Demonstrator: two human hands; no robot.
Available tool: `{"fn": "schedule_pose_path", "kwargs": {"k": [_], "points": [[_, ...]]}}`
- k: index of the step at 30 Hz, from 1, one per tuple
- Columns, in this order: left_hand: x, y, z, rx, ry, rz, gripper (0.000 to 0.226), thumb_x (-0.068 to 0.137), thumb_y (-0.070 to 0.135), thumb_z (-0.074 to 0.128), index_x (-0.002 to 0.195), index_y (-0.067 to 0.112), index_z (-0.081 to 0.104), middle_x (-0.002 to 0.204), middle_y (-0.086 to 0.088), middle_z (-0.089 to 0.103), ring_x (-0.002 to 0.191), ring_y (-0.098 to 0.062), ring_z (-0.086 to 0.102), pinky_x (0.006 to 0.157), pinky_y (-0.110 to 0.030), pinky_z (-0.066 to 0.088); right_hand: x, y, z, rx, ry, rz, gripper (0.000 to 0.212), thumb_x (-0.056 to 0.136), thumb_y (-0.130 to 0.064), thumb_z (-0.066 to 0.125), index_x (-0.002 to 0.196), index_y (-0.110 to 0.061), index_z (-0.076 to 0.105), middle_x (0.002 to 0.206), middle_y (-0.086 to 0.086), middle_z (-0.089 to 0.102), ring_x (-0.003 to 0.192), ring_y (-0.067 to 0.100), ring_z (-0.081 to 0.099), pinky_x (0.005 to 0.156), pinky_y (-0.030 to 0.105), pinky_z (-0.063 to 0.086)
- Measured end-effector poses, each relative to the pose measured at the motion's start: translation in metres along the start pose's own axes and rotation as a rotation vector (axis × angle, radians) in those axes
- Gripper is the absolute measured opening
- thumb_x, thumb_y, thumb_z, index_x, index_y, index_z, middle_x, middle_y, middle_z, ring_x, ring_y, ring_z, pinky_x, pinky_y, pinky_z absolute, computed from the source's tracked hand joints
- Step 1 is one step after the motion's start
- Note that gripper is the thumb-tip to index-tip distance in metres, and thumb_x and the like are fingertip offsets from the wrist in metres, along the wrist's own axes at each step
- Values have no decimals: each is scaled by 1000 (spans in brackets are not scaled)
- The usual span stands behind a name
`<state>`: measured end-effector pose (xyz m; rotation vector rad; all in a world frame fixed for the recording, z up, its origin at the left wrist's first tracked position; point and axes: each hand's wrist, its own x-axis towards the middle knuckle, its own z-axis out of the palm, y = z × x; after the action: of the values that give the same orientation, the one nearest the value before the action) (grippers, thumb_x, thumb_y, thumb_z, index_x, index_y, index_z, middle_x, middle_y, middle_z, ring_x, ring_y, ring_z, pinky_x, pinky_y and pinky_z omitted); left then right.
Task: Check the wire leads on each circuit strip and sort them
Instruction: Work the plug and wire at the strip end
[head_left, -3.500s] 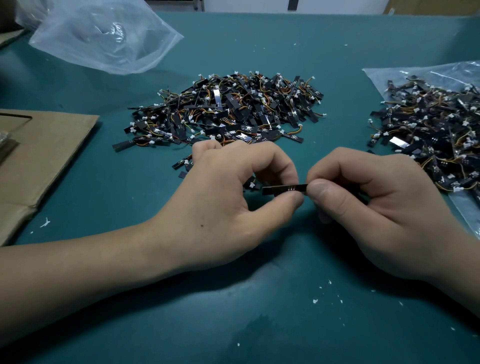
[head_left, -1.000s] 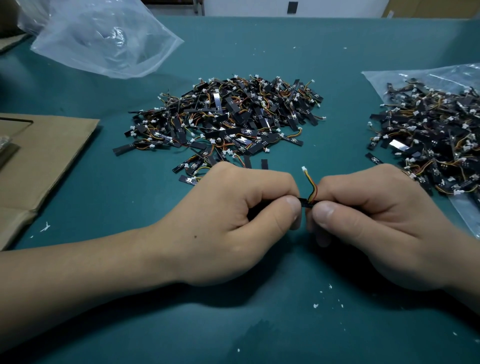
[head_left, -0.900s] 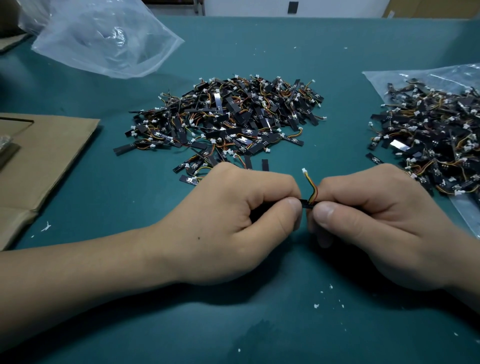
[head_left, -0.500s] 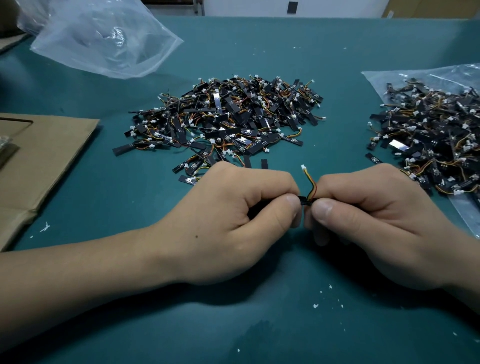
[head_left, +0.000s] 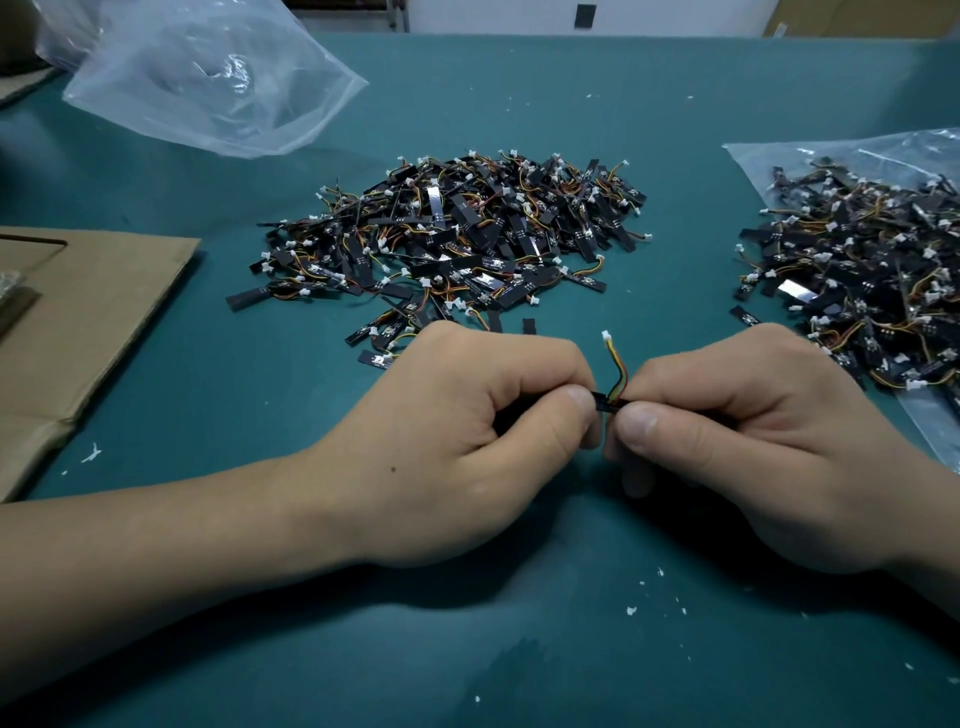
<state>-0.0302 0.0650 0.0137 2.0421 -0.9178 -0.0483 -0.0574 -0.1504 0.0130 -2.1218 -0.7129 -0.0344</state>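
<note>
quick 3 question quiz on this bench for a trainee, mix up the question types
1. True or false: the left hand and the right hand both pinch one circuit strip.
2. Its wire lead shows: A) between the hands B) beneath the left wrist C) beyond the right wrist
3. Fill in: under the right pile of strips lies a clear plastic ____.
Key: 1 true; 2 A; 3 bag
</note>
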Motion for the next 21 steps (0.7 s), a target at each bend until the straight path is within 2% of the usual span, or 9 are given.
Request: {"fn": "schedule_pose_path", "kwargs": {"k": [3, 7, 11, 13, 14, 15, 17, 19, 21], "points": [[0, 0, 0, 15, 6, 22, 24, 98, 13, 54, 77, 17, 66, 57, -2, 58, 54, -20, 55, 54, -37, 45, -1, 2, -2, 18, -7, 19, 34, 98, -32, 52, 74, -19, 72, 56, -6, 60, 48, 13, 56, 47, 28, 43], [0, 0, 0, 18, -3, 33, 26, 98, 12, 54, 74, 17, 64, 56, -1, 57, 53, -20, 55, 54, -37, 44, -1, 0, -1, 8, -16, -2, 33, 98, -32, 52, 74, -21, 71, 58, -10, 58, 50, 12, 55, 49, 23, 41], [-1, -2, 0, 26, -41, 70, 24, 97, 12, 55, 76, 11, 66, 54, 1, 53, 52, -16, 50, 52, -26, 42, -1, 5, -3, 64, -121, -3, 40, 96, -30, 49, 60, -12, 50, 51, -5, 38, 46, 11, 36, 47, 23, 31], [-2, -2, 1, 14, -58, 107, 16, 99, 15, 55, 91, 12, 68, 56, 5, 52, 52, -13, 49, 53, -19, 38, 0, 6, -4, 79, -154, -14, 41, 95, -26, 49, 58, -14, 38, 52, -4, 29, 47, 10, 28, 46, 24, 26], [-3, -3, 2, -26, -45, 104, 13, 101, 20, 55, 106, 14, 66, 58, 6, 53, 53, -13, 50, 54, -19, 37, 0, 7, -4, 79, -145, -24, 40, 94, -24, 49, 58, -16, 35, 53, -6, 26, 47, 8, 25, 46, 24, 24], [-3, -3, 3, -96, 0, 80, 24, 101, 24, 54, 123, 15, 59, 60, 6, 53, 53, -15, 49, 55, -20, 37, -1, 8, -4, 77, -121, -32, 40, 94, -23, 49, 58, -19, 32, 54, -7, 23, 47, 6, 24, 46, 23, 23], [-3, -5, 2, -258, 113, 63, 45, 98, 26, 53, 140, 15, 44, 66, 5, 52, 56, -18, 48, 58, -23, 37, -3, 10, -2, 71, -3, -43, 39, 95, -25, 50, 60, -23, 33, 55, -8, 25, 47, 3, 25, 48, 20, 23], [-3, -5, 0, -251, 211, 91, 46, 96, 16, 55, 140, 12, 42, 77, 4, 55, 67, -21, 51, 67, -26, 39, -4, 10, 1, 111, 262, -65, 34, 104, -33, 52, 70, -28, 51, 56, -5, 36, 49, 7, 34, 50, 21, 27], [-3, -5, 0, -114, 269, 92, 47, 92, 6, 57, 137, 11, 45, 92, 4, 60, 86, -24, 57, 82, -28, 42, -2, 9, 2, 266, 542, -49, 21, 107, -44, 48, 109, -31, 63, 59, -1, 46, 49, 8, 40, 48, 18, 31]]}}
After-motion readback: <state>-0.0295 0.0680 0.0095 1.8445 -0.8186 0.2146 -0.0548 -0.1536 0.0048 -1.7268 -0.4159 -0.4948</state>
